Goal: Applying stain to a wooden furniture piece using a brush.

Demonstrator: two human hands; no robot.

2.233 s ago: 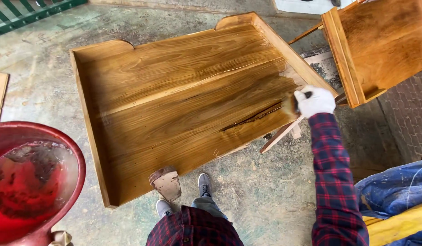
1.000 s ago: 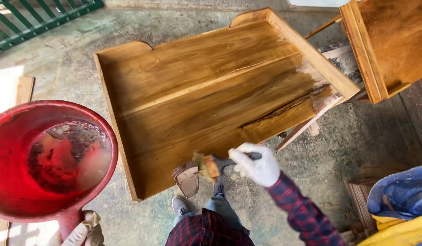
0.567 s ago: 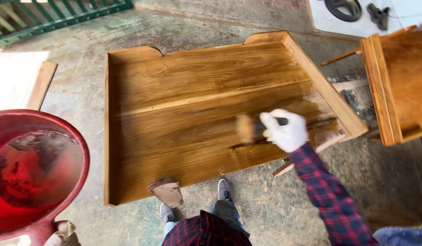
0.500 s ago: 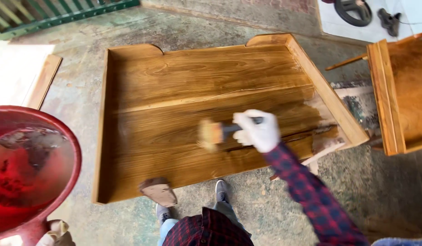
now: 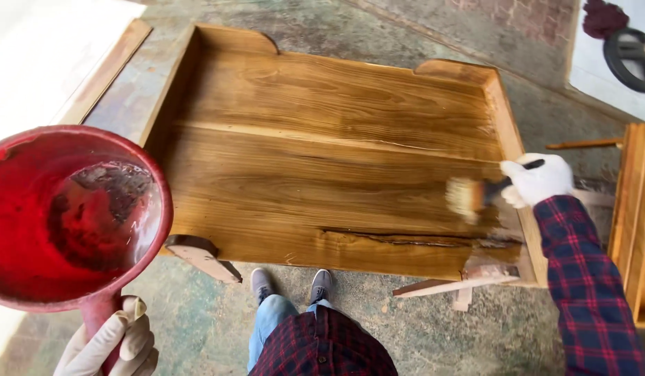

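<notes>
Over stained concrete floor (image 5: 420, 334), the white-gloved right hand (image 5: 538, 179) clenches a bristle paintbrush (image 5: 476, 195) against the glossy brown wooden tray-like panel (image 5: 322, 174), while the gloved left hand (image 5: 110, 345) grips a red plastic scoop (image 5: 65, 216).

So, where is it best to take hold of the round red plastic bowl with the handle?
Grip the red bowl by its short handle, from below on the near side. The handle points toward the person, and the gloved left hand already wraps it there, which keeps the bowl level.

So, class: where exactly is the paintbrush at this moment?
In the head view the paintbrush is at the right, held by the right hand, its bristles on the wooden panel near the panel's right edge.
</notes>
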